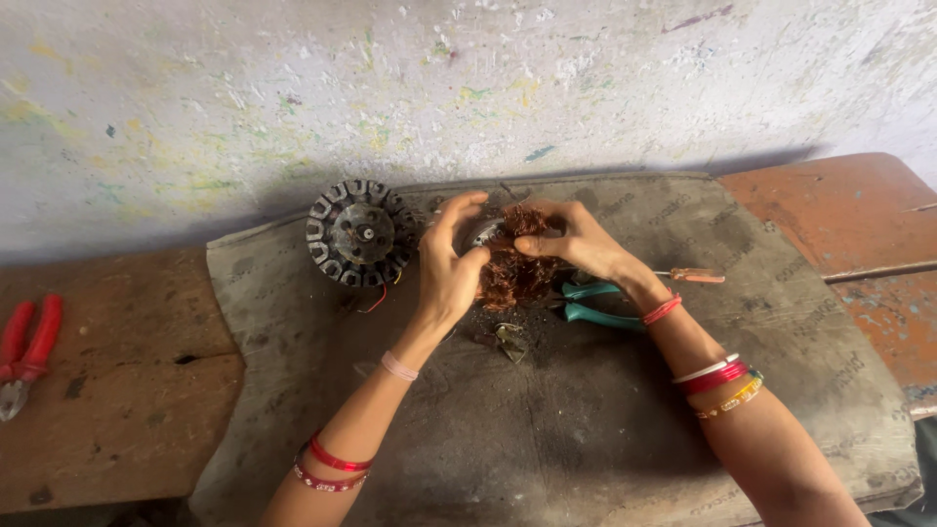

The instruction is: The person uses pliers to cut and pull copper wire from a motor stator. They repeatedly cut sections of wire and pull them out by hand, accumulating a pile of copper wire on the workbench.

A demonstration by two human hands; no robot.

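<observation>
Both hands gripped a tangle of copper wire (514, 268) on a round motor part at the centre of the dark mat (625, 429) on the table (117, 410); left hand (447, 263) fingers curled shut at its 9 o'clock edge, right hand (576, 239) fingers pinched closed on wire at 12 o'clock. A second round motor part (361, 234) sat at 9 o'clock, green pliers (590, 303) at 4 o'clock, red pliers (24, 351) far left. Judged best: brace firmly, pull strands steadily.
</observation>
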